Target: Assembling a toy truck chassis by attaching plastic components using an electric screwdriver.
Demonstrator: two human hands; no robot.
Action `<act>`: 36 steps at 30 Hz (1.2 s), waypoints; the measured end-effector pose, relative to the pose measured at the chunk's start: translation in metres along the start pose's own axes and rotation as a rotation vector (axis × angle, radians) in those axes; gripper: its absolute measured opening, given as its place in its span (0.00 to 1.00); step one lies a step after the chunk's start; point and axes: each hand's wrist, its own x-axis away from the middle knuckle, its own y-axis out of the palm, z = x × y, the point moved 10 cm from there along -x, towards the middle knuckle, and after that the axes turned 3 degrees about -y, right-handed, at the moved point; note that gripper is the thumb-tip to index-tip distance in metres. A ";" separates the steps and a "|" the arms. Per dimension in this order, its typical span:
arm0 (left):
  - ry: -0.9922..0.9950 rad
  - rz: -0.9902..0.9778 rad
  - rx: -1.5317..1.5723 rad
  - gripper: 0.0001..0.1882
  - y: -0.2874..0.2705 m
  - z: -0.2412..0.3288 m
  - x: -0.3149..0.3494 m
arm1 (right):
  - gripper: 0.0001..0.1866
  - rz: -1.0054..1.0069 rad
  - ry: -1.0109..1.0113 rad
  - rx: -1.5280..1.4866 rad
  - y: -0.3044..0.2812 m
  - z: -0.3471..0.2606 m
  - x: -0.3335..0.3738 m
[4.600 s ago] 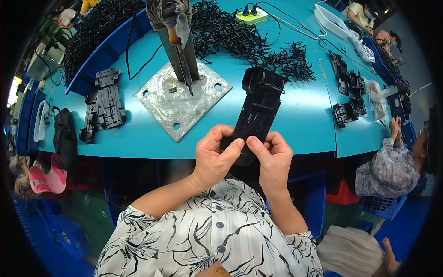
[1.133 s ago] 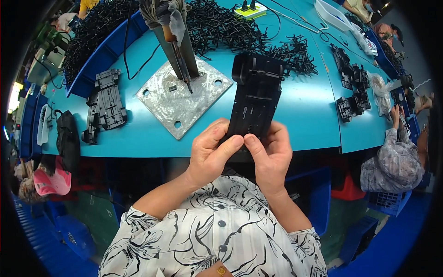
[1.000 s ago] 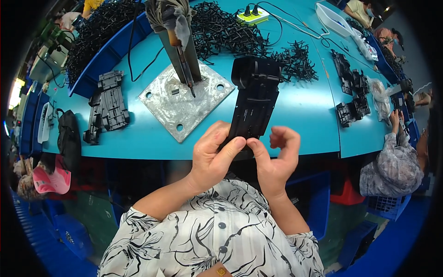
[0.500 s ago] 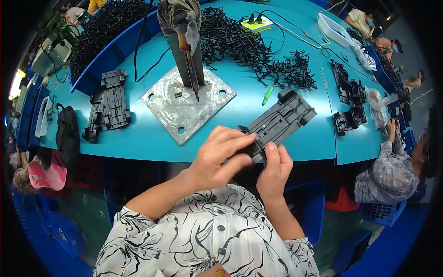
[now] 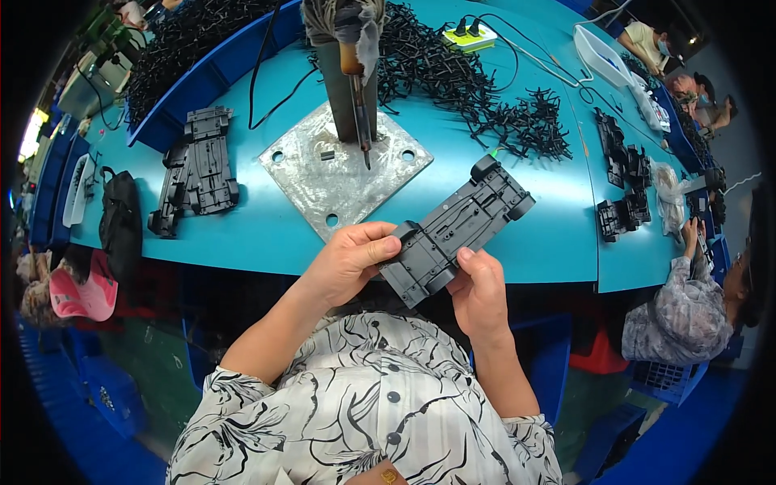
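Note:
A black plastic toy car chassis (image 5: 461, 228) with wheels is held in front of me, slanting up to the right. My left hand (image 5: 356, 257) grips its near left end by a wheel, thumb on top. On the opposite long side, my right hand (image 5: 482, 293) closes on it with the thumb on its upper face. Beyond it, a soldering iron (image 5: 359, 97) hangs tip down on a metal post above a square steel plate (image 5: 299, 174). More black chassis (image 5: 202, 174) lie stacked on the bench to the left.
Small black plastic parts (image 5: 453, 77) pile up at the back, more in a blue bin (image 5: 214, 77). A power strip (image 5: 470, 38) with cords sits behind. Other chassis (image 5: 622, 178) lie at right, near a co-worker (image 5: 683, 303). A black bag (image 5: 121, 222) hangs over the left edge.
My left hand has drawn back from the chassis's upper face to grip its left end. The chassis has shifted left, and the view has moved slightly.

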 end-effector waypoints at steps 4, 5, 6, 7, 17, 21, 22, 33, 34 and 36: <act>0.019 0.002 0.073 0.17 -0.003 0.002 0.002 | 0.19 -0.073 0.052 -0.019 0.006 0.009 -0.006; 0.017 -0.001 0.094 0.17 -0.004 0.002 0.002 | 0.19 -0.078 0.056 -0.018 0.009 0.011 -0.008; 0.021 0.004 0.096 0.17 -0.006 0.002 0.003 | 0.19 -0.061 0.057 -0.025 0.011 0.012 -0.009; 0.023 0.012 0.102 0.17 -0.007 0.003 0.004 | 0.19 -0.044 0.058 -0.032 0.011 0.014 -0.010; 0.028 0.009 0.103 0.17 -0.013 0.012 0.010 | 0.18 -0.057 -0.032 0.020 0.018 0.013 -0.016; 0.048 0.028 0.116 0.16 -0.012 0.019 0.011 | 0.17 -0.053 -0.027 0.035 0.017 0.015 -0.022; 0.044 0.029 0.111 0.16 -0.013 0.019 0.010 | 0.17 -0.026 -0.041 0.069 0.013 0.015 -0.024; 0.170 0.211 0.156 0.18 -0.043 0.045 0.001 | 0.17 -0.117 -0.036 0.042 0.050 0.023 -0.050; 0.173 0.212 0.156 0.18 -0.046 0.048 0.000 | 0.17 -0.138 -0.056 0.022 0.055 0.021 -0.052; 0.190 0.196 0.115 0.18 -0.045 0.055 -0.002 | 0.17 -0.157 -0.047 0.009 0.062 0.019 -0.054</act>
